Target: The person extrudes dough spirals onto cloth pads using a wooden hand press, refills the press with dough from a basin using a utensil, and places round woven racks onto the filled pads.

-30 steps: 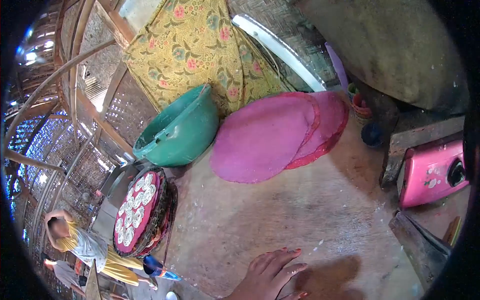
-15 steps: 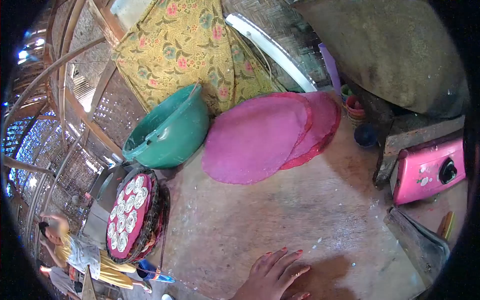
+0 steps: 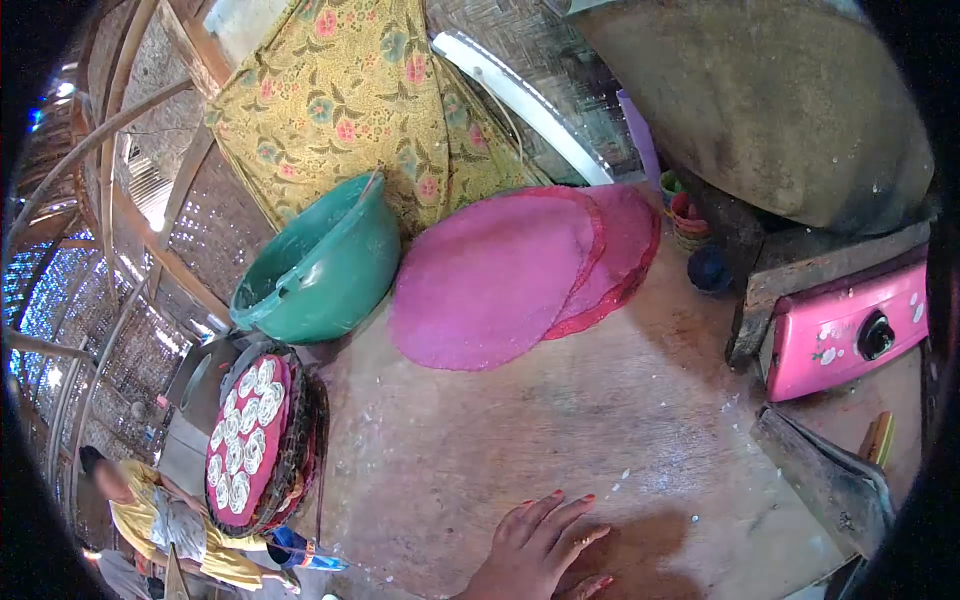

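My left hand (image 3: 540,550) is at the bottom middle, back upward and fingers spread, low over or resting on the wooden tabletop (image 3: 470,440); it holds nothing. My right hand is not in view. Beyond my left hand, overlapping round pink sheets (image 3: 490,280) with darker red edges lie at the far side of the tabletop. To the left stands a stack of round woven trays (image 3: 305,450), topped by a dark pink sheet with several white coiled strands (image 3: 270,403). A tilted green basin (image 3: 340,270) sits between the stack and the sheets.
At right are a pink stove (image 3: 830,340), a large dark round pan or lid (image 3: 780,120), a dark blue cup (image 3: 708,270) and a dark folded object (image 3: 830,470). Yellow flowered cloth (image 3: 350,100) hangs behind. A person in yellow (image 3: 180,520) and another person are at lower left.
The view has shifted, so the basin, sheets and stove appear farther left. The person in yellow has lowered their raised arms. My left hand stays spread in nearly the same place.
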Action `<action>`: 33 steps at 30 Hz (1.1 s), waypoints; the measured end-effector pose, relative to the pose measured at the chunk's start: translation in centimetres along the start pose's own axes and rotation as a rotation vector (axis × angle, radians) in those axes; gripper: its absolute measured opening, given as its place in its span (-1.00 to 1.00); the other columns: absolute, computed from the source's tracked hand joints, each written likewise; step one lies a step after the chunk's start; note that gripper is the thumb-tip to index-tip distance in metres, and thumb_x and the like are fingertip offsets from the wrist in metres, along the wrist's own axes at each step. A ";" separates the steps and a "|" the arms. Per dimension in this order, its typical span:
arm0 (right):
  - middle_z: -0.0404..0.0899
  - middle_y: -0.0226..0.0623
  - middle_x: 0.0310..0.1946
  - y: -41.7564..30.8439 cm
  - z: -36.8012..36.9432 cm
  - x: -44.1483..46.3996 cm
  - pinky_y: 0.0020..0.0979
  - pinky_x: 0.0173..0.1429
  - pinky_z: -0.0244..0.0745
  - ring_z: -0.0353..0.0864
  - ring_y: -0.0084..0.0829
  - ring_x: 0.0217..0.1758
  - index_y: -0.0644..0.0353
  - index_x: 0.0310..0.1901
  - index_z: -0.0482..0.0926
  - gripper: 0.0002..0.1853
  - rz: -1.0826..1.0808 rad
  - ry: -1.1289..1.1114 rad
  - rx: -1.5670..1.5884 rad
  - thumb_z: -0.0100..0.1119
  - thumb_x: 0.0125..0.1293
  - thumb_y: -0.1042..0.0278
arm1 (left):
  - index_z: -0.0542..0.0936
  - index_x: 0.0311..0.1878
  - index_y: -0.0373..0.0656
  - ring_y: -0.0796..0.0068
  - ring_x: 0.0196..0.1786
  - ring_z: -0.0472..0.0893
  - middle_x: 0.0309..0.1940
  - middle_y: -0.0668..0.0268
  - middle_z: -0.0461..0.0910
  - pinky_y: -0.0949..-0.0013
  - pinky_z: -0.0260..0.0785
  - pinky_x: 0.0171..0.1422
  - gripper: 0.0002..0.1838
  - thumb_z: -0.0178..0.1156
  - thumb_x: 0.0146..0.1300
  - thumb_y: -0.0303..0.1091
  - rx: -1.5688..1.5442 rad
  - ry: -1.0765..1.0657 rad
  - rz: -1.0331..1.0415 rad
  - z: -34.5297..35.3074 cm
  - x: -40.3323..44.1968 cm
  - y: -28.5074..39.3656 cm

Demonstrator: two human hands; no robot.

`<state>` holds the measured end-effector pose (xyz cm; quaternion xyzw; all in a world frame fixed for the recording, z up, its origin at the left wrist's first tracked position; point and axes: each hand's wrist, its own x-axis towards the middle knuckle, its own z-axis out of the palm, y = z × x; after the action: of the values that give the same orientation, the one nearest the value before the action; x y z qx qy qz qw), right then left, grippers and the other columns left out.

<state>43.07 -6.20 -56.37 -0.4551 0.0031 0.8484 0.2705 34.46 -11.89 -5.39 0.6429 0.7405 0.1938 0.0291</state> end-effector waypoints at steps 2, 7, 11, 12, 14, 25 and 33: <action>0.59 -0.20 -0.10 -0.1 -0.2 -0.6 -0.17 0.04 0.48 0.59 -0.23 -0.08 0.18 0.02 0.48 -0.60 0.008 -0.014 0.007 0.21 0.19 0.18 | 0.43 0.08 -0.09 -0.05 0.28 0.24 0.19 0.08 0.30 -0.11 0.06 0.30 -0.42 0.31 0.00 -0.07 -0.035 -0.017 0.032 -0.5 0.0 0.2; 0.59 -0.21 -0.09 -0.5 -0.5 -3.5 -0.17 0.05 0.48 0.58 -0.23 -0.07 0.19 0.03 0.47 -0.59 0.046 -0.085 0.021 0.21 0.19 0.19 | 0.47 0.03 -0.11 -0.04 0.26 0.26 0.15 0.07 0.34 -0.09 0.07 0.29 -0.47 0.30 -0.01 -0.09 -0.065 0.004 -0.016 -0.2 -0.1 0.1; 0.59 -0.22 -0.09 -1.2 -1.8 -8.7 -0.17 0.06 0.48 0.58 -0.23 -0.06 0.19 0.04 0.47 -0.59 0.075 -0.148 0.019 0.22 0.19 0.21 | 0.47 0.01 -0.11 -0.02 0.26 0.27 0.15 0.09 0.35 -0.07 0.02 0.32 -0.43 0.33 -0.05 -0.03 -0.099 0.070 -0.059 0.8 -1.0 -0.2; 0.59 -0.22 -0.08 -1.6 -2.5 -10.3 -0.17 0.06 0.48 0.58 -0.23 -0.06 0.19 0.05 0.47 -0.59 0.080 -0.145 0.028 0.22 0.19 0.21 | 0.47 0.01 -0.11 -0.02 0.26 0.27 0.15 0.09 0.35 -0.07 0.02 0.32 -0.43 0.33 -0.05 -0.03 -0.132 0.061 -0.038 0.7 -1.1 -0.3; 0.58 -0.22 -0.08 -2.1 -4.2 -14.4 -0.17 0.06 0.47 0.58 -0.23 -0.06 0.20 0.05 0.46 -0.58 0.080 -0.151 0.019 0.22 0.20 0.22 | 0.46 0.02 -0.13 0.02 0.26 0.27 0.17 0.10 0.34 -0.02 0.05 0.30 -0.51 0.29 0.05 -0.13 -0.055 -0.010 0.016 -0.8 -0.4 0.0; 0.56 -0.18 -0.02 -8.3 -14.3 -43.9 -0.19 0.15 0.48 0.60 -0.24 -0.02 0.31 0.09 0.41 -0.55 -0.025 0.206 -0.161 0.24 0.18 0.35 | 0.43 0.02 -0.09 0.04 0.27 0.23 0.16 0.12 0.34 -0.07 -0.03 0.33 -0.53 0.26 0.06 -0.14 -0.073 -0.002 0.005 -1.5 -0.5 1.6; 0.60 -0.26 -0.14 -13.1 -20.2 -62.2 -0.18 0.04 0.53 0.61 -0.27 -0.11 0.23 0.03 0.48 -0.56 -0.479 0.495 -0.046 0.30 0.10 0.34 | 0.42 -0.01 -0.10 0.02 0.26 0.24 0.13 0.12 0.36 -0.06 0.00 0.33 -0.56 0.25 0.06 -0.16 -0.047 0.102 0.051 -1.6 -1.0 2.0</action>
<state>91.97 -28.50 -16.91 -0.6410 -0.0572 0.6245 0.4425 36.08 -13.06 -3.43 0.6498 0.7197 0.2446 0.0015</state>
